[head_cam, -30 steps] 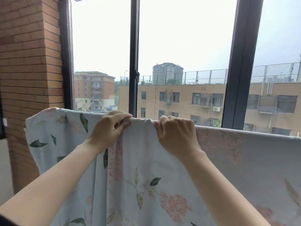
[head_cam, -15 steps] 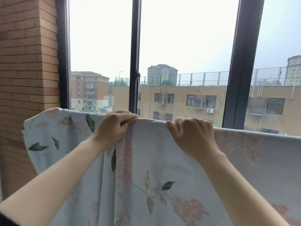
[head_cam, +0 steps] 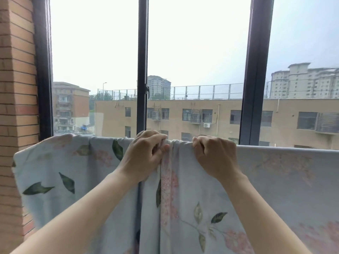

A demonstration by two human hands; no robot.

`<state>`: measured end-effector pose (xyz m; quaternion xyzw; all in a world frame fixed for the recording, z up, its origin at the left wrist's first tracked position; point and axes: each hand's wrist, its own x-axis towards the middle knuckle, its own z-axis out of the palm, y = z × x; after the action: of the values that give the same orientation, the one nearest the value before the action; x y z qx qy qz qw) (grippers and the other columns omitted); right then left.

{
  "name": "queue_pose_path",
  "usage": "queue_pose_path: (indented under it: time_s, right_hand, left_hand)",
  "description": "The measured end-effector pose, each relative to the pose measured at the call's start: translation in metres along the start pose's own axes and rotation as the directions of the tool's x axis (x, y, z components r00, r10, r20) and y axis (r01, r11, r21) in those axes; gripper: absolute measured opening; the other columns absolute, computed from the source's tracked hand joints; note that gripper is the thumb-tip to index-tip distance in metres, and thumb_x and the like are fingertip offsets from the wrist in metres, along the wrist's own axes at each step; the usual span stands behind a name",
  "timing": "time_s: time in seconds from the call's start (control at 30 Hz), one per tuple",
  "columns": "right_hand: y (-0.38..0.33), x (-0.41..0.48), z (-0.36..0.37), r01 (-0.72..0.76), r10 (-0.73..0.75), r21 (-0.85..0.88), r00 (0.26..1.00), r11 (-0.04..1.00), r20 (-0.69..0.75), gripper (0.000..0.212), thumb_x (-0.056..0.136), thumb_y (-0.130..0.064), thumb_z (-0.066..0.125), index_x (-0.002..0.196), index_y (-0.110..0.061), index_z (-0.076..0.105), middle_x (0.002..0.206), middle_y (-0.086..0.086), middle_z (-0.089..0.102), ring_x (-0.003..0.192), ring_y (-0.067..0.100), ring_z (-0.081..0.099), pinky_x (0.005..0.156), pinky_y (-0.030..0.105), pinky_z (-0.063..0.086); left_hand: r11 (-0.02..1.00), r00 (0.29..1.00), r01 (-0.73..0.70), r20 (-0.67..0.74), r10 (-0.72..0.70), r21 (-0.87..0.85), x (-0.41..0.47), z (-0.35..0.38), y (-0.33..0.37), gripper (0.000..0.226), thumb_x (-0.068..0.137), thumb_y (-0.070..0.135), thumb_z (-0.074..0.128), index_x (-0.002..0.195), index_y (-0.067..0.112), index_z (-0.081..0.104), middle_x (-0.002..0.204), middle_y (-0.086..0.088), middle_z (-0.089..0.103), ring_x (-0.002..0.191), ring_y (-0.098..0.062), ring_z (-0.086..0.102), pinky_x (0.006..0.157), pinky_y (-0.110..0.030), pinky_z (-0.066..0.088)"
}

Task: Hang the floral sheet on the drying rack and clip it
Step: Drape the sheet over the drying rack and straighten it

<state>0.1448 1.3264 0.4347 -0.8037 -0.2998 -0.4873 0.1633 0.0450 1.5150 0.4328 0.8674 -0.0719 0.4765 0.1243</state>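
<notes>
My left hand (head_cam: 142, 154) and right hand (head_cam: 214, 154) were side by side at the top fold of the floral sheet (head_cam: 275, 180), each grip curled tight on bunched cloth, sheet draped across in front of the window (head_cam: 142, 70), brick wall (head_cam: 17, 88) at left.

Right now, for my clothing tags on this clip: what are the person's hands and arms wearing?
Nothing that shows. The left hand and right hand are bare: no gloves, rings or bracelets visible. The left forearm and right forearm are bare too, with no watch and no sleeve as far as the frame's lower edge.
</notes>
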Motion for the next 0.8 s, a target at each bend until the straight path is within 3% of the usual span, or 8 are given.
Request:
queue_pose_path:
  time_s: [0.2,0.43,0.63,0.8]
  right_hand:
    - [-0.007,0.000,-0.001,0.006,-0.005,0.015,0.999,1.000,-0.051,0.043,0.093,-0.038,0.036,0.061,-0.020,0.058,0.061,-0.003,0.065,0.059,0.020,0.062,0.054,0.027,0.026]
    - [-0.002,0.001,0.002,0.032,-0.035,-0.037,0.995,0.999,-0.090,0.048,0.093,-0.040,0.032,0.056,-0.020,0.052,0.052,-0.003,0.059,0.047,0.020,0.056,0.050,0.025,0.021]
    - [-0.003,0.002,0.005,0.041,-0.046,-0.056,0.994,0.998,-0.102,0.050,0.094,-0.041,0.030,0.057,-0.020,0.056,0.053,-0.004,0.060,0.046,0.018,0.055,0.050,0.025,0.020]
    - [-0.006,0.002,0.007,0.061,-0.064,-0.040,0.992,0.997,-0.104,0.048,0.094,-0.040,0.032,0.056,-0.020,0.052,0.050,-0.004,0.055,0.044,0.018,0.053,0.049,0.024,0.019]
  left_hand:
    - [0.998,0.998,0.055,-0.020,-0.056,-0.008,0.006,0.002,-0.001,0.021,0.091,0.038,0.058,0.106,0.028,0.069,0.099,0.008,0.059,0.104,-0.013,0.050,0.093,-0.034,0.041]
    - [0.992,0.998,-0.014,-0.059,0.006,-0.128,0.006,-0.007,-0.010,0.015,0.085,0.020,0.069,0.099,0.018,0.075,0.086,0.012,0.061,0.088,-0.008,0.057,0.082,-0.028,0.051]
    - [0.999,0.992,-0.008,-0.128,0.002,-0.051,-0.006,-0.028,-0.032,0.014,0.086,0.023,0.067,0.097,0.019,0.076,0.084,0.015,0.062,0.086,-0.001,0.057,0.078,-0.028,0.051]
    - [0.999,0.994,0.043,-0.102,-0.045,-0.028,-0.008,-0.040,-0.038,0.012,0.086,0.019,0.068,0.096,0.017,0.076,0.084,0.014,0.062,0.085,-0.003,0.058,0.077,-0.033,0.052]
